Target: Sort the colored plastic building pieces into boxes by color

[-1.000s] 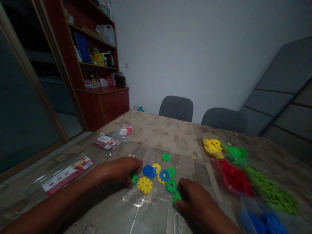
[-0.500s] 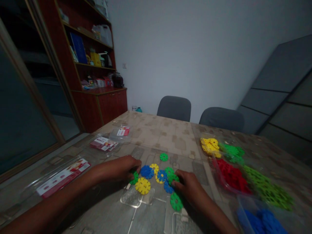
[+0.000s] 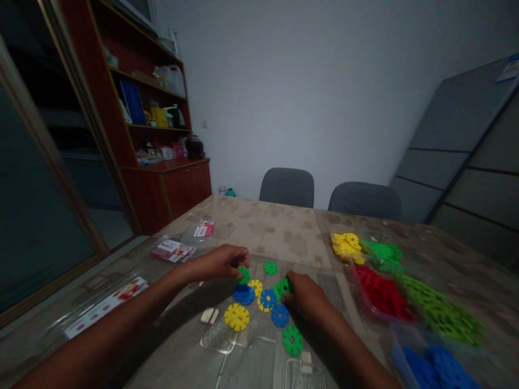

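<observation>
My left hand pinches a green notched plastic disc above the blue discs. In my right hand, closed fingers grip the edge of green discs; how many is hard to tell. Between the hands lie a yellow disc and a blue disc overlapping another yellow one. A larger yellow disc rests nearer to me. Below my right fingers is a blue disc, with a green disc nearer still. One single green disc lies farther off.
On the right stand clear containers of yellow pieces, green pieces, red pieces and blue pieces, beside light-green pieces. Clear lids with labels lie at left. Two grey chairs stand behind the table.
My left hand has moved up and right with the green disc, from beside the yellow disc to above the blue ones. My right hand has shifted slightly, showing more of the blue disc beneath.
</observation>
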`<state>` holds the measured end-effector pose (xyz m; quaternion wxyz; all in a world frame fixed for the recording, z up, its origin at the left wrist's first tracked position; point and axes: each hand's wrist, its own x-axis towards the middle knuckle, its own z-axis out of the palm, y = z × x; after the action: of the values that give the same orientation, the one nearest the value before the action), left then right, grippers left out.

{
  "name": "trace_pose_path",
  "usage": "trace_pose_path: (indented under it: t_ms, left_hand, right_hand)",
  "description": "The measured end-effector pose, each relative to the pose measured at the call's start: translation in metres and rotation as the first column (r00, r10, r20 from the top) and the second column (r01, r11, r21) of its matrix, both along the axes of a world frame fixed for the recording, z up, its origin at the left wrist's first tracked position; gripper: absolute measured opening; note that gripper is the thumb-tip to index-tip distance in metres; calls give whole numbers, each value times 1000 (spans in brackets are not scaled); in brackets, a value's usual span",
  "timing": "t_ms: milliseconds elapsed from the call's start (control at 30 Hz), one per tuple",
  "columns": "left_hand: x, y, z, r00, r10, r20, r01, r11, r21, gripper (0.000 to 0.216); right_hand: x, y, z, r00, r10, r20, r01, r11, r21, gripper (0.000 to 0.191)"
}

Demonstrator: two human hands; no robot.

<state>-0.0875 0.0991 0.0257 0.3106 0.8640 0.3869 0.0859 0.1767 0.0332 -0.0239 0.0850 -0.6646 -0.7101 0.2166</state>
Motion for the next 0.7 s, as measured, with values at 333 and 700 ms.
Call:
trace_pose_path:
  t_ms: [333, 700]
  left_hand:
    - [74, 57, -35, 983, -90, -161, 83, 995, -49, 38]
    - [77, 74, -46, 957, -130, -258, 103, 988, -116, 31]
  right_hand:
    - [-1, -4, -3, 996, 66, -62, -61, 995, 81, 26]
    - [2, 1, -8, 976, 92, -199, -75, 993, 91, 26]
